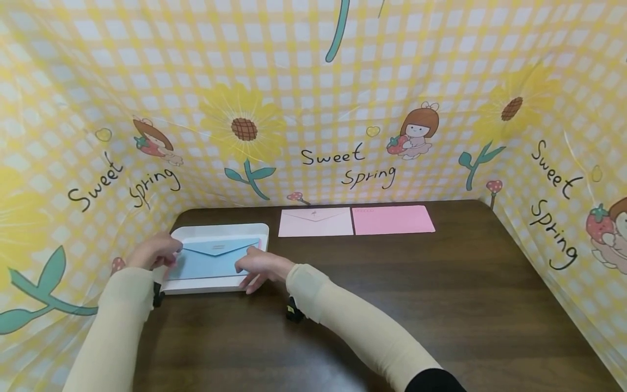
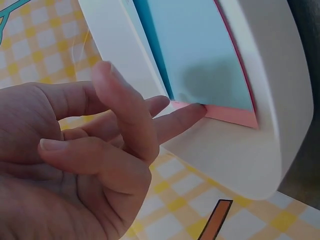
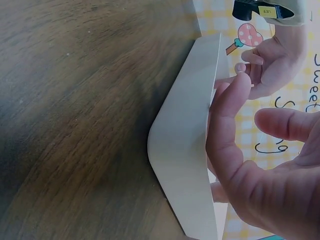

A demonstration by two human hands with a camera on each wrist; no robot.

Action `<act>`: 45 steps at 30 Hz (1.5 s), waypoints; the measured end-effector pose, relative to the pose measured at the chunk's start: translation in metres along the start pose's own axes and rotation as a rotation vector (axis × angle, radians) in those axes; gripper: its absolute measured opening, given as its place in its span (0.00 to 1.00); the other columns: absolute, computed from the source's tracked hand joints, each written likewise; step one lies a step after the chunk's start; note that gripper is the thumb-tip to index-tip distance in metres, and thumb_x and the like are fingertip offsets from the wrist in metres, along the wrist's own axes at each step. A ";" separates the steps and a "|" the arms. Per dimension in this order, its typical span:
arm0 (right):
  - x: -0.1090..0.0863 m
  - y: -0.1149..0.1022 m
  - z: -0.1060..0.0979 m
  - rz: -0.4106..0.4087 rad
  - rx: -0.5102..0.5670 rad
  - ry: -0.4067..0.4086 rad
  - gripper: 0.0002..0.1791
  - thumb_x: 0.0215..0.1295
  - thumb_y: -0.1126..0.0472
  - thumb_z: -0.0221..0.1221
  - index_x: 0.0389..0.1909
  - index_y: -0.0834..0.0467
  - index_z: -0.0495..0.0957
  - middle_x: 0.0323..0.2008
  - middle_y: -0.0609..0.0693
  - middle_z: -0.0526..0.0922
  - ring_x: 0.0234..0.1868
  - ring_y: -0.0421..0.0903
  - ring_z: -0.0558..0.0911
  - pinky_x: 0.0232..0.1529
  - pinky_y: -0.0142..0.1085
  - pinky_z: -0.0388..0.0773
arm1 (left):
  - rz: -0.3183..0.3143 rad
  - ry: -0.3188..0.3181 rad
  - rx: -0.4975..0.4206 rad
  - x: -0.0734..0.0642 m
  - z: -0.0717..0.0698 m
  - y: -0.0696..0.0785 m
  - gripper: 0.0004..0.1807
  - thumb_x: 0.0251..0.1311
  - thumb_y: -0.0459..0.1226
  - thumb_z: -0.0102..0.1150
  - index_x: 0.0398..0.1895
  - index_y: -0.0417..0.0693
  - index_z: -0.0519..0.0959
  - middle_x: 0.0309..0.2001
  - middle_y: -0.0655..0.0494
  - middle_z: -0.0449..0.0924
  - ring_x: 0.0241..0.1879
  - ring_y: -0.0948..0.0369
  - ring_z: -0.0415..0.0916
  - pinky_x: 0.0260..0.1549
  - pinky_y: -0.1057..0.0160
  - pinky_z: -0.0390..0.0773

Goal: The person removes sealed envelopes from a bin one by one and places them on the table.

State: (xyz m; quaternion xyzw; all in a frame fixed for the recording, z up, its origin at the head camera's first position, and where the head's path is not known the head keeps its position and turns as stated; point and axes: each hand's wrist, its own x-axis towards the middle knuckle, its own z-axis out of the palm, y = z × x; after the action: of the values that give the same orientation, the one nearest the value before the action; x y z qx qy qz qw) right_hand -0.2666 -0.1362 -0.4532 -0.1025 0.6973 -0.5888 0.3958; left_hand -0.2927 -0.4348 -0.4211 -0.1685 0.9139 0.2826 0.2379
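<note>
A light blue envelope [image 1: 210, 264], its pointed flap facing up, lies in a white tray [image 1: 206, 287] at the table's left. Under it, a strip of pink paper [image 2: 232, 115] sticks out at the left end in the left wrist view. My left hand [image 1: 153, 251] is at that end, one extended fingertip touching where blue meets pink, the other fingers loosely bent. Over the tray's right end reaches my right hand [image 1: 264, 265], fingers spread at the blue envelope's right edge. The tray wall [image 3: 182, 145] hides some of its fingertips in the right wrist view.
A pale pink envelope [image 1: 315, 226] and a brighter pink one or card [image 1: 394, 220] lie side by side at the table's back. Yellow checked cloth [image 1: 313, 81] rises behind and on both sides of the dark wooden table [image 1: 392, 283].
</note>
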 end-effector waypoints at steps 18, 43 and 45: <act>-0.002 -0.003 -0.001 0.011 0.013 0.003 0.44 0.72 0.67 0.58 0.82 0.65 0.45 0.74 0.62 0.60 0.34 0.53 0.87 0.30 0.42 0.86 | 0.032 0.004 -0.002 -0.004 0.002 0.001 0.17 0.67 0.35 0.49 0.44 0.25 0.76 0.23 0.49 0.76 0.17 0.63 0.66 0.21 0.68 0.69; -0.010 -0.006 -0.015 -0.019 0.029 -0.041 0.43 0.74 0.66 0.56 0.83 0.63 0.45 0.62 0.65 0.71 0.35 0.54 0.86 0.47 0.53 0.85 | 0.076 -0.032 0.025 0.000 0.003 0.003 0.15 0.67 0.40 0.63 0.29 0.36 0.82 0.18 0.55 0.74 0.17 0.64 0.64 0.22 0.67 0.66; -0.012 -0.007 -0.018 -0.023 0.034 -0.043 0.43 0.75 0.66 0.56 0.83 0.63 0.45 0.61 0.65 0.73 0.35 0.54 0.86 0.46 0.53 0.86 | 0.088 -0.025 0.015 0.000 0.003 0.003 0.13 0.66 0.39 0.64 0.32 0.35 0.83 0.20 0.54 0.74 0.19 0.63 0.66 0.23 0.66 0.69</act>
State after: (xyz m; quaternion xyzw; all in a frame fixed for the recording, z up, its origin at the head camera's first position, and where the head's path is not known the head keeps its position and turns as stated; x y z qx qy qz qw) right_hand -0.2732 -0.1179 -0.4418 -0.1162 0.6772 -0.6027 0.4058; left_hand -0.2935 -0.4304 -0.4221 -0.1226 0.9195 0.2880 0.2380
